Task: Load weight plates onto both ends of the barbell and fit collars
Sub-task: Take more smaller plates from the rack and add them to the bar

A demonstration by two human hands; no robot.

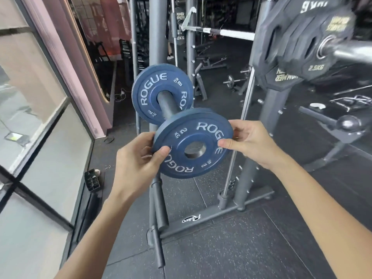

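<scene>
A blue 2 kg Rogue plate [193, 146] sits at the near tip of a dark storage peg [166, 103] on the rack, its hole around the peg's end. My left hand [138, 160] grips its left rim and my right hand [249, 141] grips its right rim. A second blue Rogue plate [149, 91] rests further back on the same peg against the upright. At the upper right, the barbell sleeve [352, 51] carries black plates, the outermost a 2.5 kg plate [310, 45]. No collar is visible.
The rack's grey upright [159, 33] and base bar [217, 216] stand straight ahead, with lower pegs [159, 206] sticking out toward me. A glass wall [40, 117] runs along the left. Benches and bars lie on the dark rubber floor [231, 248] behind.
</scene>
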